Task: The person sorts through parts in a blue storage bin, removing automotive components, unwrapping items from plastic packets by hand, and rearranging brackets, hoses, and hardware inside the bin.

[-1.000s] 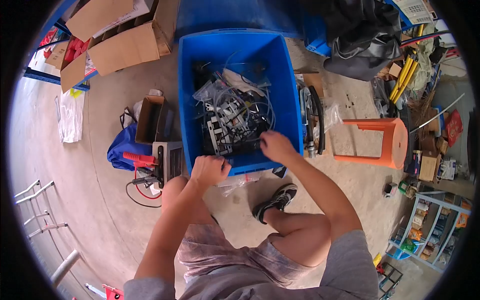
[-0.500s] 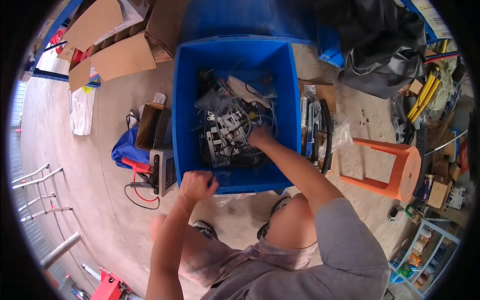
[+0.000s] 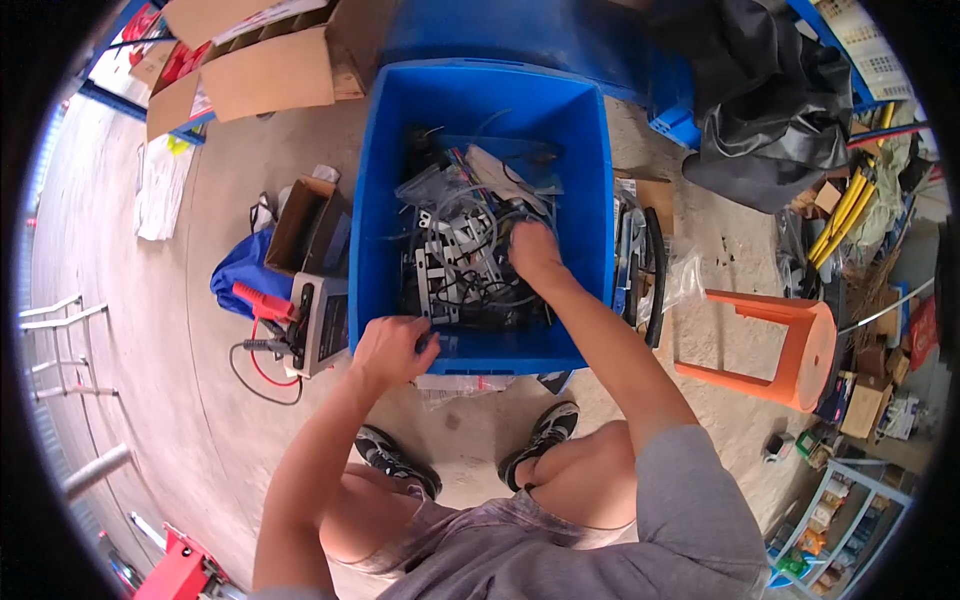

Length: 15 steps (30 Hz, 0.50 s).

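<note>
A deep blue bin (image 3: 480,360) stands in front of me, with metal brackets (image 3: 437,275), clear tubing, cables and plastic bags inside. My left hand (image 3: 396,350) is curled over the bin's near left rim, its fingers wrapped on the edge. Inside the bin, at the right of the pile, is my right hand (image 3: 534,250). Its fingertips are hidden among dark parts and tubing, so whether it holds anything cannot be seen. A white packet (image 3: 500,175) lies just beyond it.
An orange stool (image 3: 815,355) stands at the right. Left of the bin are a charger-like box (image 3: 325,330) with red and black clamps and a small open carton (image 3: 297,225). Hoses and parts lie along the bin's right side. A large cardboard box (image 3: 270,80) is upper left.
My right hand has moved further into the bin, from near its front right to the right of the pile. My left hand stays at the near left rim. The view has shifted.
</note>
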{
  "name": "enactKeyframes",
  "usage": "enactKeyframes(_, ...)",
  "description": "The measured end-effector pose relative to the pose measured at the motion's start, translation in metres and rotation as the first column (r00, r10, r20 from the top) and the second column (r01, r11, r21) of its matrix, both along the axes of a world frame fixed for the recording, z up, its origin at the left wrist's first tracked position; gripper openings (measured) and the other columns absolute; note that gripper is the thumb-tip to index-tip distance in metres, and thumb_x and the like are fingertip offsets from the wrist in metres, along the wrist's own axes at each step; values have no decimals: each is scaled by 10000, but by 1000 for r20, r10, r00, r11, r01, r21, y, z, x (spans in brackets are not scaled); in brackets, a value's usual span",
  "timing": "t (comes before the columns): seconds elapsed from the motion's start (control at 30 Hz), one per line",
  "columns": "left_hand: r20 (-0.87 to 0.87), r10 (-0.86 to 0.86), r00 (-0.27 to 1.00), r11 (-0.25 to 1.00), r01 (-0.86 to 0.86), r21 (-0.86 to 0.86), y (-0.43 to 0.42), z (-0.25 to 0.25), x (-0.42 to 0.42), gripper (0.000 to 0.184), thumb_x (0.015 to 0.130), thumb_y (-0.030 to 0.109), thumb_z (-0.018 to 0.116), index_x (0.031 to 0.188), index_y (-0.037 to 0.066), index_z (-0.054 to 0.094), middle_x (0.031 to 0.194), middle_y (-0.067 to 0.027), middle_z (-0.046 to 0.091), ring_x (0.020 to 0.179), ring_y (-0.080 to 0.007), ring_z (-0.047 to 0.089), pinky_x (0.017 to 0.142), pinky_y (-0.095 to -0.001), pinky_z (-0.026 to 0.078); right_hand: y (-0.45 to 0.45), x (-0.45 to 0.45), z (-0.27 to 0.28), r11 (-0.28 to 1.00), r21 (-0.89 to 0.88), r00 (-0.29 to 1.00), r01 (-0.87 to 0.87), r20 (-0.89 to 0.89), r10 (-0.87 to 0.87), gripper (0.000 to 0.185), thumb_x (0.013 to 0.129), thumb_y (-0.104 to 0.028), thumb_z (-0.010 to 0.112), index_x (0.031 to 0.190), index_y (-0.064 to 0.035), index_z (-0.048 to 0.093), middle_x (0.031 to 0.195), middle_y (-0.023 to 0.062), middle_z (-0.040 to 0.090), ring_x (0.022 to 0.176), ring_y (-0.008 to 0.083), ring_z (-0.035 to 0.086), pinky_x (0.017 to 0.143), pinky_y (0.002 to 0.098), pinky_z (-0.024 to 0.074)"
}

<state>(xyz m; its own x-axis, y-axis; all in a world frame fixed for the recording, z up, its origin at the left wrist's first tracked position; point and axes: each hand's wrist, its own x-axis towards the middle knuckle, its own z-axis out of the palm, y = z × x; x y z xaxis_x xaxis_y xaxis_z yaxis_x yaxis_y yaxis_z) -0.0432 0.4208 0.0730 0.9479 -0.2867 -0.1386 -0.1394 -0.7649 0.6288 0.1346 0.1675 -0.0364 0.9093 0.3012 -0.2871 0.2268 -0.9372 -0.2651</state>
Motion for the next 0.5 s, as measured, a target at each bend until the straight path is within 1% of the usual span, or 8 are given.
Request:
enactKeyframes(0.07,-49,12,999,1000,-12,-9,1,2,5,282,910,265,694,766,31,628,701,-181,644,678,-413,644,625,-469,512,-3,-6,32,999,29,996,-19,-90,22,233,864,-58,705,1089,0,718,1046,246,726,1012,399,714,868,473,582)
enactKeyframes(0.13,-269,69,961,988,-104,-115,1,-8,14,277,958,312,702,1028,43,692,855,-155,717,784,-327,712,677,-421,543,-6,-17,72,945,301,945,132,-327,-28,273,847,-60,727,1113,-11,684,1067,234,724,1009,403,710,847,475,559)
enactKeyframes(0.17,-267,72,961,988,-106,-115,-1,-21,22,277,958,312,702,1028,43,692,855,-155,717,784,-327,712,677,-421,543,-11,-26,65,872,486,974,55,-218,59,321,859,-70,730,1161,-22,633,1105,205,714,1033,352,703,876,427,530)
enactKeyframes(0.2,-398,166,902,871,-323,-370,-6,-39,28,340,976,323,704,1181,57,647,981,-130,721,880,-270,711,726,-396,551,-12,-35,68,872,486,974,54,-218,61,321,859,-70,730,1161,-22,633,1105,205,714,1033,352,703,876,427,530)
enactKeyframes(0.23,-540,207,816,643,-529,-553,-11,-43,35,443,993,333,707,1334,71,602,1106,-104,725,976,-213,711,776,-372,560,-12,-40,78,802,585,948,123,-308,80,337,865,-71,732,1178,-23,614,1132,191,708,1060,314,690,908,409,516)
enactKeyframes(0.33,-694,13,720,548,-585,-598,-17,-25,58,541,1009,292,706,1456,77,488,1293,-71,652,1103,-147,648,843,-333,552,-8,-55,108,683,700,903,207,-405,141,397,883,-31,715,1244,-33,549,1180,159,689,1113,216,643,958,355,484)
enactKeyframes(0.37,-698,-3,716,437,-627,-645,-21,-17,60,428,1003,218,713,1370,53,568,1196,-66,703,1015,-122,672,852,-285,547,-8,-60,114,641,735,911,221,-390,134,402,887,-14,708,1252,-31,541,1171,157,695,1105,213,649,948,349,490)
enactKeyframes(0.5,-607,106,788,465,-579,-670,-19,-32,62,248,996,176,722,1195,39,664,991,-14,748,908,-97,696,861,-260,555,-15,-72,110,504,785,902,360,-430,26,442,912,-14,720,1309,-23,526,1112,120,722,1019,163,673,877,306,518)
